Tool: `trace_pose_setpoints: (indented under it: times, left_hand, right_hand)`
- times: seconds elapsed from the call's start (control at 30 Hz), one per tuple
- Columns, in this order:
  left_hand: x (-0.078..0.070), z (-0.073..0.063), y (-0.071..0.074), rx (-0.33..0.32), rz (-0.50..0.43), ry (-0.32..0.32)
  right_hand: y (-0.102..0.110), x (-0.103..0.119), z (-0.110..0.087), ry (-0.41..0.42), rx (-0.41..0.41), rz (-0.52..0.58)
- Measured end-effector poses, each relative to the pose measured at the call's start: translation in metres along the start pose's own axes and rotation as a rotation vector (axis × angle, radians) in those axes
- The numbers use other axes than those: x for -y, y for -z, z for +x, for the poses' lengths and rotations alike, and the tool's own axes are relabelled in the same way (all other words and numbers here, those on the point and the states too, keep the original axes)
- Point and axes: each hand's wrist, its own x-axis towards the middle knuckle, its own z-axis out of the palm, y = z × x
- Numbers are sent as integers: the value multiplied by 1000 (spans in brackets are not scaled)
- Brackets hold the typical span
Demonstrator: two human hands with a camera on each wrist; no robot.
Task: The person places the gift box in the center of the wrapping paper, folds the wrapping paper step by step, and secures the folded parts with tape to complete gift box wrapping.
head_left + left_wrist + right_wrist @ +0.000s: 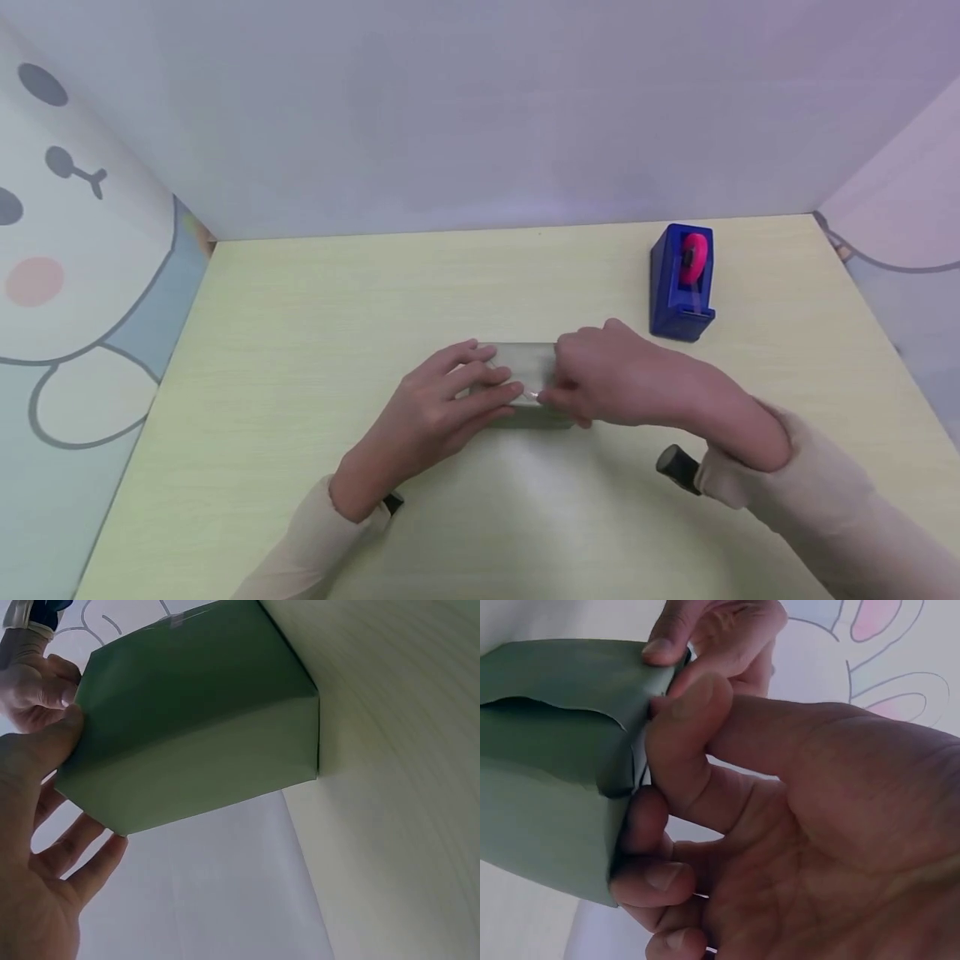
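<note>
A green box (534,417) sits on the table between both hands. My left hand (450,392) holds it from the left, fingers spread over the top and thumb (60,742) against the near side. At the right end, my right hand (607,375) has curled fingers (664,881) around the corner of the box, its thumb and index finger together by the flap edge (555,707). A shiny clear strip (531,395), seemingly tape, lies at the top's near edge between the hands. Whether the right fingertips pinch that strip is hidden.
A blue tape dispenser (682,283) with a pink core stands behind and right of the box. A pale wall (480,117) rises behind the table (300,317), and printed cartoon panels (90,250) flank it. Black devices (678,468) show at the sleeves.
</note>
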Motion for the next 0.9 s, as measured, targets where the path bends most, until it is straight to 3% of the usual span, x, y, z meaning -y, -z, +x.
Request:
trace_pose_setpoints:
  times: [0.13, 0.27, 0.37, 0.5, 0.6, 0.77, 0.9]
  left_hand:
    - [0, 0, 1, 6, -5, 11]
    - [0, 0, 2, 26, -24, 38]
    - [0, 0, 1, 40, -43, 62]
    - [0, 1, -1, 52, -57, 82]
    - [-1, 2, -2, 80, -36, 87]
    - [-2, 1, -1, 135, 47, 63]
    - [-3, 1, -1, 128, 52, 67]
  right_hand:
    - [6, -4, -6, -15, 62, 2]
    - [11, -21, -15, -20, 60, 147]
    - [7, -42, -22, -4, -58, 319]
    - [-17, -73, -24, 100, -303, 463]
    - [-43, -92, -22, 189, -381, 531]
    - [-82, -106, -12, 303, -287, 675]
    - [-101, -104, -3, 296, -263, 719]
